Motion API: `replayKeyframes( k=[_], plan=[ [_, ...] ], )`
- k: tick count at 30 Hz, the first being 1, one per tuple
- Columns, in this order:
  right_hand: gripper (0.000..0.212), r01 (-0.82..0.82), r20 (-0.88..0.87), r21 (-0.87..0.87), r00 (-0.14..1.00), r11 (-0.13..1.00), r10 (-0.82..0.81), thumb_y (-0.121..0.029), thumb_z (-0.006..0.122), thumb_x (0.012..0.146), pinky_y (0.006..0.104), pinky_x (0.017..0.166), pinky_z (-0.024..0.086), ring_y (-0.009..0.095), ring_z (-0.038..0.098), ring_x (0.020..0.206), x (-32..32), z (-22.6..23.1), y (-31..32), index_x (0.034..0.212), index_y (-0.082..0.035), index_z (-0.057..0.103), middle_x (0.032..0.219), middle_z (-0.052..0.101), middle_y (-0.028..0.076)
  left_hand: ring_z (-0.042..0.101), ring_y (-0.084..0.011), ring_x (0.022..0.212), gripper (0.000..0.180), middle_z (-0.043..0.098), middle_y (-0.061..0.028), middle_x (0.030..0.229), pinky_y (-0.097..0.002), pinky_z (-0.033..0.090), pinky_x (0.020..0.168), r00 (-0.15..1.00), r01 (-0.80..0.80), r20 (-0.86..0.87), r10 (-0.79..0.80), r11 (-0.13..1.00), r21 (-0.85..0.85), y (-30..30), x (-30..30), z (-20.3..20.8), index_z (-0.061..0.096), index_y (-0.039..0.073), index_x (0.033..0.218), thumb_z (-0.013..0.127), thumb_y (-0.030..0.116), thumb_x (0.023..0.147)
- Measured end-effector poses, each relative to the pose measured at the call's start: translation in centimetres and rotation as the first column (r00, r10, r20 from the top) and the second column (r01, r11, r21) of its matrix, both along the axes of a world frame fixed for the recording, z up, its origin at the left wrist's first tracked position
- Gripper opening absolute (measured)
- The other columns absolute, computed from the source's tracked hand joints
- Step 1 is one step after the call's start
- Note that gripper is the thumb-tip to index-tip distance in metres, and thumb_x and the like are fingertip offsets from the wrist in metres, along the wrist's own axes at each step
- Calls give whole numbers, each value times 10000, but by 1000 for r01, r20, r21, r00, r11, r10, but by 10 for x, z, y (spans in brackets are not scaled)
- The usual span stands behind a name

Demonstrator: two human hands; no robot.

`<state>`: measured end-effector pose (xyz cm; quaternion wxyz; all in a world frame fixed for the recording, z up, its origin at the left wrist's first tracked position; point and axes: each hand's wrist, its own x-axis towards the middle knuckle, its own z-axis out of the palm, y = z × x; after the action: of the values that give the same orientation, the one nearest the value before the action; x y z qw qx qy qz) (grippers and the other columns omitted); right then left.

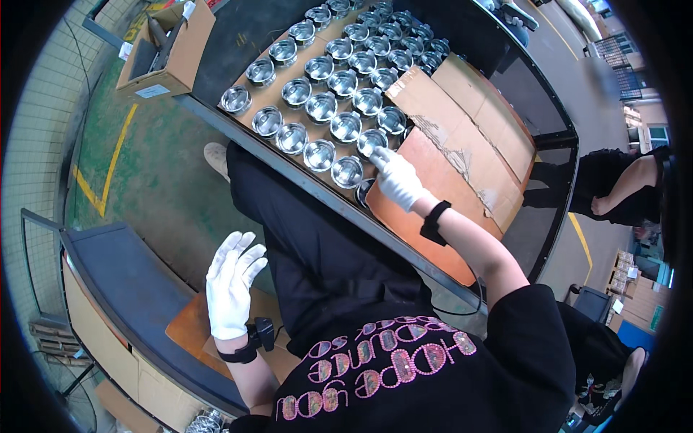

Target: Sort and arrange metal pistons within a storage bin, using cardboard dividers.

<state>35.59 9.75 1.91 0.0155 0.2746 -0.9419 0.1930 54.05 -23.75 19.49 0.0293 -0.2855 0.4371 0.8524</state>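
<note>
My right hand, in a white glove, reaches over the near side of a bench covered with cardboard. Its fingers are drawn together at the rim of a shiny, round, cup-like metal part, which stands in a slanted row with others like it. Several more such parts fill the bench top in rows toward the far end. Beside my leg, my left hand, also white-gloved, is raised with its fingers apart and nothing in it. Dark bands circle both wrists.
An orange-brown board and torn cardboard sheets cover the bench's right part. A cardboard box sits at its far left corner. Behind my left hand is a second bench. Another person stands at the right.
</note>
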Motion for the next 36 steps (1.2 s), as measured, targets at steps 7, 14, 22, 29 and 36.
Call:
replayKeyframes(
  k=[7, 14, 22, 29, 36],
  plan=[
    [402, 157, -48, 37, 987, 987, -155, -36, 574, 739, 429, 940, 456, 345, 535, 1121, -11, 5, 7, 1141, -53, 581, 1202, 573, 159, 602, -291, 1060, 420, 533, -213, 1266, -358, 531, 873, 996, -69, 44, 72, 996, -60, -24, 3, -14, 436, -46, 1334, 486, 177, 982],
    [536, 870, -24, 98, 488, 483, -873, -352, 579, 847, 396, 1000, 429, 328, 543, 1176, -71, -23, 197, 1290, -54, 536, 1277, 570, 186, 601, -272, 1064, 452, 539, -187, 1272, -353, 526, 883, 998, -4, 60, 10, 995, -98, -18, -5, -20, 428, -27, 1349, 492, 224, 978],
    [664, 722, 354, 323, 507, 612, -786, -487, 705, 722, 377, 918, 475, 309, 616, 1031, -69, -21, 319, 1192, -33, 586, 1067, 653, 178, 612, -262, 1042, 447, 553, -177, 1254, -355, 542, 867, 984, -37, 168, 52, 995, -92, -2, 5, -17, 419, -27, 1356, 470, 221, 987],
    [821, 615, 398, 484, 480, 623, -782, -581, 817, 558, 356, 925, 465, 319, 606, 1062, -56, 16, 285, 1099, -18, 563, 1129, 628, 201, 619, -268, 1034, 432, 563, -184, 1241, -367, 553, 859, 984, -56, 166, 69, 995, -79, 21, -7, -14, 425, -29, 1353, 464, 206, 992],
    [498, 467, 495, 468, 565, 750, -660, -515, 725, 689, 385, 807, 514, 327, 661, 875, -26, 17, 244, 855, -45, 719, 883, 696, 172, 618, -279, 1038, 438, 562, -191, 1242, -370, 554, 856, 985, -13, 169, 21, 999, -51, 35, -23, -16, 420, -34, 1353, 474, 202, 987]
  ],
)
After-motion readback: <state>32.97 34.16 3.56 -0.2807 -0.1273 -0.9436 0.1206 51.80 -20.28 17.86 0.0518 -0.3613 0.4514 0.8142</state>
